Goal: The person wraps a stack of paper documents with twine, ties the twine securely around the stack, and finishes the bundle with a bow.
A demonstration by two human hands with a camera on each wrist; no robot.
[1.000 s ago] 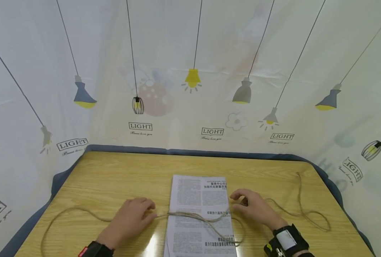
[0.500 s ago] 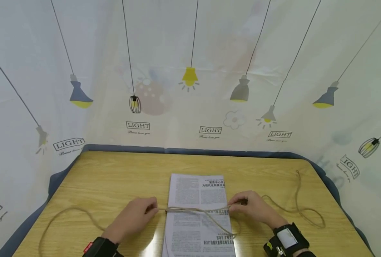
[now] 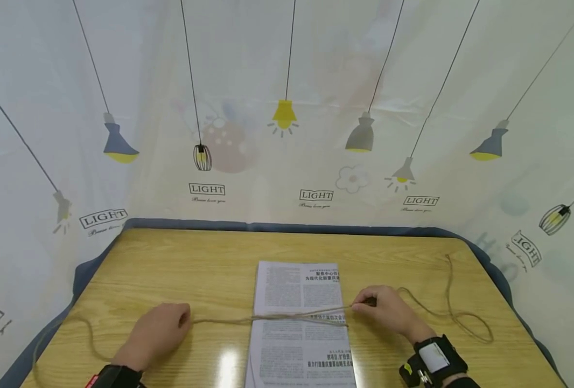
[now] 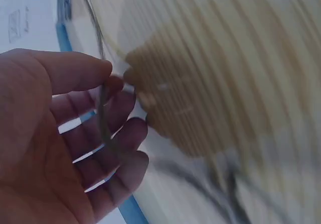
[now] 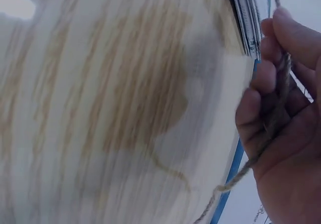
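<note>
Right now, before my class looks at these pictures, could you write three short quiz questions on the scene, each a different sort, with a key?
1. True or false: twine crosses over the top of the newspaper.
2. Fill in: the boxed word repeated on the backdrop is ____.
3. What do both the left hand and the right hand pinch? a) newspaper b) backdrop c) twine

Key: 1 true; 2 LIGHT; 3 c

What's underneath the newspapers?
The newspapers lie on the wooden table, bare on both sides of them apart from the string, which crosses over their top. Whether any string runs beneath can't be seen; the papers cover it.
</note>
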